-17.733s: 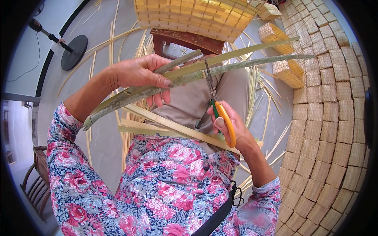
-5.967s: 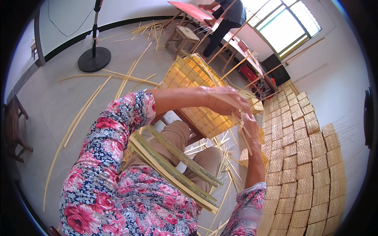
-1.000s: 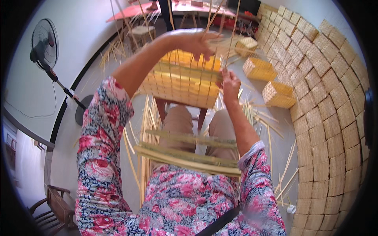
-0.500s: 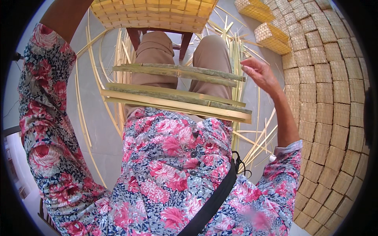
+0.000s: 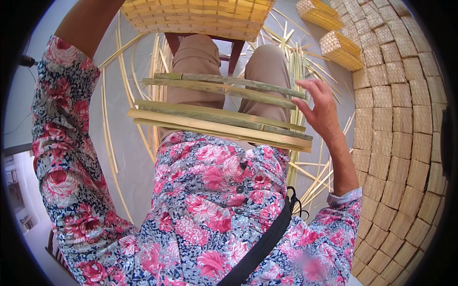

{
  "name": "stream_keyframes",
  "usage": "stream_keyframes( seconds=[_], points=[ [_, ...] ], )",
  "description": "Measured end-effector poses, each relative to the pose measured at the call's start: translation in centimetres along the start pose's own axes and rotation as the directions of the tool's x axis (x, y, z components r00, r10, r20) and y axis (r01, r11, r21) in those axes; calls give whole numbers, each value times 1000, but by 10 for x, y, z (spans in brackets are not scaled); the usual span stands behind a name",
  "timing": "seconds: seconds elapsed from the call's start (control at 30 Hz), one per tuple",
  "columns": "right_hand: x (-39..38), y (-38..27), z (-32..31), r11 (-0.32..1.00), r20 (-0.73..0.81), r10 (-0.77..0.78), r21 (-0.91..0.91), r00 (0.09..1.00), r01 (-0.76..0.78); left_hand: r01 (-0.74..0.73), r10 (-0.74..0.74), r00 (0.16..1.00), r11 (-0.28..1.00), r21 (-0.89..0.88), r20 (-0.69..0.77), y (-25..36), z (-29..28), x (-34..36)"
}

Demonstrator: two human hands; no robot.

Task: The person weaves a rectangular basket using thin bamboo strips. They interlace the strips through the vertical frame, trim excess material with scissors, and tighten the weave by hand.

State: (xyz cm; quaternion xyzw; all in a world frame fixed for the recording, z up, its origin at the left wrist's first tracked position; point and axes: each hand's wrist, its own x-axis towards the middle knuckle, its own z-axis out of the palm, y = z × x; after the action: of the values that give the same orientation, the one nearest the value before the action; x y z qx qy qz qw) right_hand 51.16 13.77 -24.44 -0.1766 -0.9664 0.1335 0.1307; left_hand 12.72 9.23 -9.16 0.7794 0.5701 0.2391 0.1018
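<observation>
Several green and pale bamboo strips [image 5: 219,117] lie crosswise on my lap. Nearer my knees, two greenish bamboo strips [image 5: 224,88] rest across my thighs. My right hand [image 5: 321,108] is at their right ends, thumb and fingers apart; whether a fingertip touches them I cannot tell. Nothing shows in its grasp. My left arm reaches up past the top edge beside a woven yellow basket [image 5: 198,21], and the left hand is out of view. The basket stands in front of my knees on a dark reddish wooden stool or stand [image 5: 235,56], only partly seen.
Long loose bamboo strips [image 5: 110,128] lie on the grey floor at left, with more strips [image 5: 298,62] beside my right leg. Two yellow woven baskets [image 5: 341,50] stand at the far right. Rows of woven, straw-coloured blocks [image 5: 405,124] fill the right side.
My right hand has come down and in to the ends of the two strips, its fingers spreading from a closer curl. The whole view has shifted slightly; the strips stay on my lap.
</observation>
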Motion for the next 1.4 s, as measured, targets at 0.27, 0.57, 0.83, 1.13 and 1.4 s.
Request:
stream_keyframes(
  seconds=[0.27,0.57,0.83,1.13,1.4],
  points=[
    [2,-16,22,973,103,-196,-103,975,206,-55,56,998,992,-113,1,-12,2,4],
    [-12,-14,13,1000,-63,-22,19,998,24,100,-101,995,966,-238,9,-20,11,-4],
    [-92,58,-15,823,-314,528,419,789,-383,-82,153,974,926,369,-168,-33,23,-10],
    [1,17,-55,938,-595,193,346,780,32,-69,216,956,824,562,-200,-17,43,-43],
    [218,-44,-50,976,-525,-205,-49,826,211,-76,278,925,806,588,-261,-2,52,-60]
  ],
)
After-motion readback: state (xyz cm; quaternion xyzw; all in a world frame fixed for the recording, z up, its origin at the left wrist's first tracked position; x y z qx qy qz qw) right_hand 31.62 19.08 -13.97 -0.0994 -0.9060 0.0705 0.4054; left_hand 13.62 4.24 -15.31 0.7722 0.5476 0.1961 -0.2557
